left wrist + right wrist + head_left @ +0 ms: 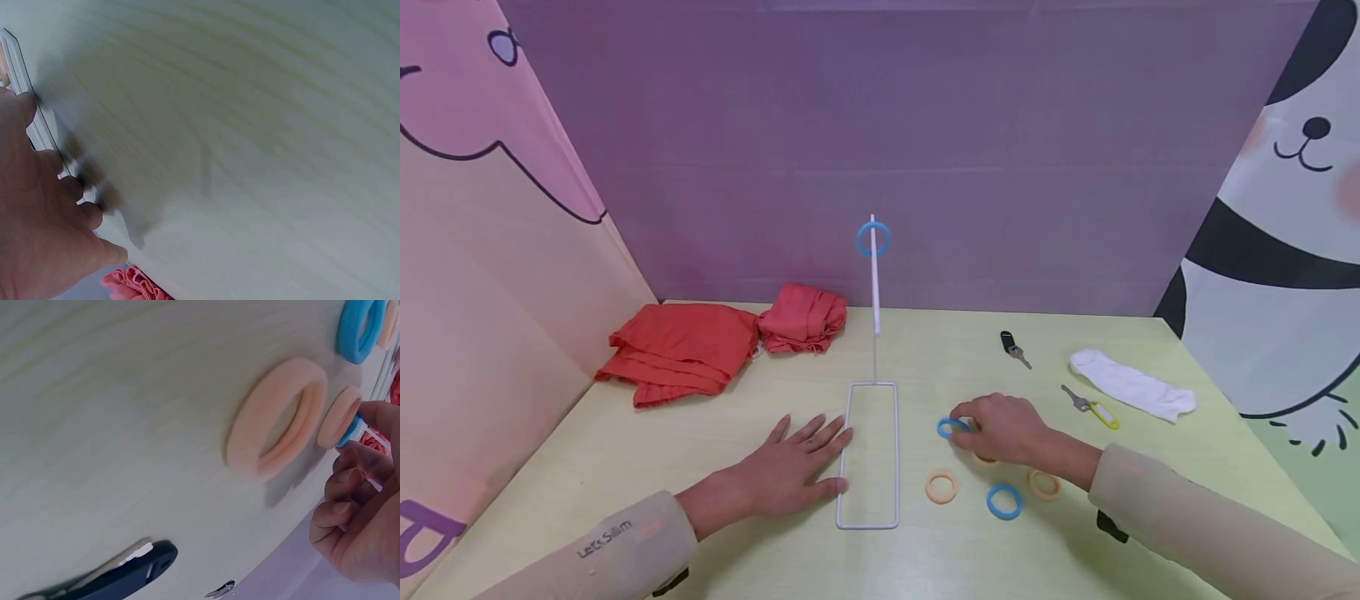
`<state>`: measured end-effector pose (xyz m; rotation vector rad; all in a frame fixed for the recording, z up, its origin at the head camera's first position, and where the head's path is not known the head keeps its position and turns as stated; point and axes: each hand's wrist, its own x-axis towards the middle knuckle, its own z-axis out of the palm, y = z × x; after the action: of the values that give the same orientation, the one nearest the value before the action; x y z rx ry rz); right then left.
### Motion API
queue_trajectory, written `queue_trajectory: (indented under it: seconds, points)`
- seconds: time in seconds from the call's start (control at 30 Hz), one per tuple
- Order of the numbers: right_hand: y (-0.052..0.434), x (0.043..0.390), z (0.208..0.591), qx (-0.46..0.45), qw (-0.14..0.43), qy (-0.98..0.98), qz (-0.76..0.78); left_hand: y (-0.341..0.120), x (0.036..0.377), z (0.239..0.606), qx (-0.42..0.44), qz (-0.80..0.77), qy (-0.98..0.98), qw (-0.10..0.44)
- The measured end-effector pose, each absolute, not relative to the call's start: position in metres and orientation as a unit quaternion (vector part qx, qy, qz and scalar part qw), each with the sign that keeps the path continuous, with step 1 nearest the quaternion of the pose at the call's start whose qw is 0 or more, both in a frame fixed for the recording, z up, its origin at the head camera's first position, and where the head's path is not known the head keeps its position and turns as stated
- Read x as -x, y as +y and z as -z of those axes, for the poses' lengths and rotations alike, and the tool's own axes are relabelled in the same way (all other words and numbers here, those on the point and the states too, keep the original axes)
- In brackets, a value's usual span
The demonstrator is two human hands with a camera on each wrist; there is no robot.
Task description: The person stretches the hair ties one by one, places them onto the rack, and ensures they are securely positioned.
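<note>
Pinching hand: right hand point(1007, 429), fingers and thumb curled onto a blue ring point(951, 427) lying on the table point(625, 450), just right of the stand.
Bracing hand: left hand point(790, 471), flat, fingers straight and spread, fingertips against the left rail of the wire stand base point(870, 454).
Near rings: blue ring nearest the body point(1003, 502); peach ring left of it point(942, 487); peach ring right of it point(1044, 484); all loose on the table, close to the right hand.
Advice for the lift: best pinched across the band rather than through the hole, raised clear of the neighbouring rings; left palm best kept pressing so the light stand does not tip.
Advice for the post: upright rod point(875, 283) thin and tall, one blue ring on the rod point(873, 239) near its top; probably calls for a level ring and a slow approach from above.
Farther off: black key fob point(1009, 342), key with yellow tag point(1093, 408), white sock point(1131, 385), red cloths point(700, 346) by the back wall.
Hidden: another peach ring mostly under the right hand, only an edge showing; grip on the blue ring partly covered by the fingers.
Hard to make out: left wrist view blurred, stand rail cut off at the frame edge; right wrist view tilted, only a sliver of the pinched ring visible.
</note>
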<state>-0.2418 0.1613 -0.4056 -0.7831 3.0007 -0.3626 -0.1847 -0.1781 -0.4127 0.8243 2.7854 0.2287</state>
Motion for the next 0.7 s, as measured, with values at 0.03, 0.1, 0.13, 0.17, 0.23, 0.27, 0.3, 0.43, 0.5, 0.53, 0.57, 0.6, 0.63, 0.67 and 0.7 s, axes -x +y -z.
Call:
queue_trajectory:
  seconds: [0.03,0.1,0.13,0.17,0.23,0.27,0.3,0.43,0.5,0.53,0.57,0.6,0.63,0.67,0.7]
  points:
    - [0.161,0.242,0.406,0.250,0.007,0.961,0.116,-0.178,0.185,0.413,-0.281,-0.078,0.950,0.113]
    - [0.161,0.242,0.407,0.250,0.004,0.961,0.115,-0.178,0.185,0.413,-0.282,-0.078,0.950,0.112]
    - [0.162,0.242,0.407,0.248,0.003,0.962,0.116,-0.178,0.185,0.413,-0.282,-0.077,0.950,0.112]
    - [0.162,0.242,0.406,0.246,0.002,0.962,0.117,-0.178,0.185,0.412,-0.282,-0.077,0.950,0.112]
    - [0.163,0.241,0.404,0.242,-0.005,0.963,0.121,-0.178,0.185,0.412,-0.282,-0.076,0.950,0.113]
    - [0.164,0.241,0.401,0.244,-0.014,0.962,0.124,-0.178,0.185,0.412,-0.281,-0.075,0.950,0.114]
    - [0.165,0.240,0.398,0.247,-0.025,0.961,0.124,-0.177,0.185,0.412,-0.281,-0.074,0.950,0.114]
    - [0.166,0.237,0.381,0.287,-0.120,0.945,0.103,-0.177,0.185,0.412,-0.281,-0.074,0.950,0.115]
    - [0.165,0.233,0.370,0.311,-0.181,0.929,0.091,-0.177,0.185,0.412,-0.281,-0.075,0.950,0.114]
    - [0.164,0.231,0.363,0.323,-0.212,0.918,0.090,-0.177,0.185,0.412,-0.281,-0.075,0.950,0.114]
    - [0.163,0.229,0.357,0.334,-0.239,0.907,0.094,-0.177,0.185,0.412,-0.280,-0.076,0.950,0.115]
    - [0.162,0.227,0.349,0.345,-0.263,0.895,0.101,-0.177,0.185,0.412,-0.280,-0.077,0.950,0.115]
    - [0.160,0.224,0.342,0.356,-0.288,0.882,0.109,-0.177,0.185,0.412,-0.280,-0.078,0.950,0.116]
    - [0.158,0.221,0.334,0.367,-0.311,0.869,0.118,-0.177,0.185,0.412,-0.280,-0.079,0.950,0.117]
    - [0.156,0.218,0.326,0.377,-0.332,0.855,0.127,-0.177,0.185,0.413,-0.280,-0.080,0.949,0.118]
